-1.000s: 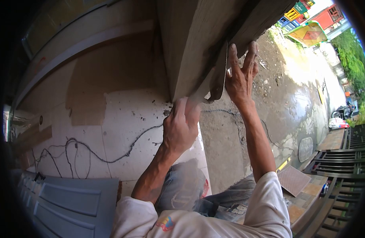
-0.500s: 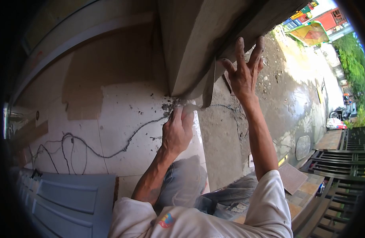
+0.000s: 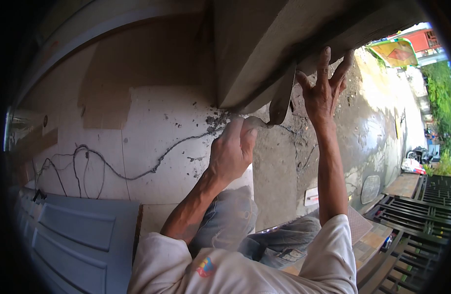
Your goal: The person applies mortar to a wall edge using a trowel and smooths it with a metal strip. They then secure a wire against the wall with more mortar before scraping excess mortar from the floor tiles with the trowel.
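My left hand (image 3: 231, 149) is wrapped round the handle of a trowel (image 3: 282, 100), whose thin blade points up along the edge of a grey concrete post (image 3: 255, 54). My right hand (image 3: 323, 93) is spread, with its fingertips at the underside of the same concrete edge, just right of the blade. Nothing shows between its fingers. Dark crumbs of mortar (image 3: 216, 119) lie on the pale tiles by the foot of the post.
A dark cord (image 3: 137, 176) runs across the white tiles (image 3: 152, 112). Brown cardboard (image 3: 105, 105) lies at the left, above a blue-grey panelled door (image 3: 83, 240). Rough concrete ground (image 3: 274, 171) stretches right toward a dark slatted metal structure (image 3: 421, 210).
Both hands and the trowel have moved to the right and the blade stands further along the concrete edge. The view has shifted slightly, with the door and cord higher.
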`<state>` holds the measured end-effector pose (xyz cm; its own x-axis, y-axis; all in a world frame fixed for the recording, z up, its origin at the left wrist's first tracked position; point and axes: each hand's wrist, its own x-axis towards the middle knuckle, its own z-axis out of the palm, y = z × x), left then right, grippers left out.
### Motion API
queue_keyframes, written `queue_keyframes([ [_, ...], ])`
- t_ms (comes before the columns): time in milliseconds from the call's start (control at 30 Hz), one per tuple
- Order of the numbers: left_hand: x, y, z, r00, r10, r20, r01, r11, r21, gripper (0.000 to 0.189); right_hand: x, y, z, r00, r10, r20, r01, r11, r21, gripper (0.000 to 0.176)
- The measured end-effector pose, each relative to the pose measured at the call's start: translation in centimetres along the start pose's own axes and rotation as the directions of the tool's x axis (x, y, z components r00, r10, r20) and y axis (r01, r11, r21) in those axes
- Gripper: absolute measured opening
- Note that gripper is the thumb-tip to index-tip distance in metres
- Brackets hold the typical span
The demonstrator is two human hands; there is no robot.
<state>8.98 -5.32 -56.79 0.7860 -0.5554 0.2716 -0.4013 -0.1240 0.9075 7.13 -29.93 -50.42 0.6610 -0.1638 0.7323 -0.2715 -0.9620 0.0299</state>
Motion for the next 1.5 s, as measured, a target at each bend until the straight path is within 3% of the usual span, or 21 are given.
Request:
queue_keyframes([
  [500,-1.7,-1.9,0.3,0.999,-0.050,0.004,0.050,0.999,0.004,0.025,0.3,-0.2,0.2,1.000,-0.001,-0.024,0.001,1.000,0.000,0.093],
  [600,-3.4,-2.9,0.5,0.996,-0.094,-0.011,0.094,0.993,0.073,0.024,0.3,-0.1,0.1,1.000,0.002,-0.030,-0.002,1.000,0.009,0.088],
  [700,-4.0,-2.1,-0.5,0.967,-0.255,0.022,0.256,0.963,-0.079,0.026,0.2,0.1,0.0,0.999,-0.009,-0.033,0.010,0.999,0.033,0.084],
  [767,-4.0,-1.5,-1.1,0.973,-0.231,0.013,0.231,0.969,-0.087,0.029,0.1,0.5,0.0,0.997,-0.041,-0.059,0.041,0.999,-0.005,0.089],
  [967,-4.0,0.3,-5.7,0.939,-0.299,0.170,0.302,0.953,0.009,0.034,-2.1,0.7,0.8,0.988,0.117,-0.097,-0.105,0.988,0.116,0.083],
  [1000,-4.1,0.3,-5.7,0.945,-0.300,0.133,0.299,0.954,0.032,0.034,-2.4,0.4,1.1,0.986,0.134,-0.103,-0.123,0.986,0.112,0.082],
  [1100,-3.5,0.2,-5.2,0.989,-0.128,0.069,0.115,0.979,0.169,0.032,-2.7,-0.6,2.0,0.982,0.145,-0.123,-0.128,0.983,0.135,0.082],
  [1267,-2.7,2.3,-2.3,0.995,-0.104,0.005,0.102,0.989,0.110,0.025,-3.1,-0.7,2.3,0.983,0.140,-0.115,-0.121,0.980,0.156,0.082],
  [1500,-1.2,1.0,1.6,0.996,0.031,-0.079,-0.021,0.992,0.127,0.030,-3.5,-0.2,2.7,0.996,0.056,-0.064,-0.050,0.995,0.084,0.079],
])
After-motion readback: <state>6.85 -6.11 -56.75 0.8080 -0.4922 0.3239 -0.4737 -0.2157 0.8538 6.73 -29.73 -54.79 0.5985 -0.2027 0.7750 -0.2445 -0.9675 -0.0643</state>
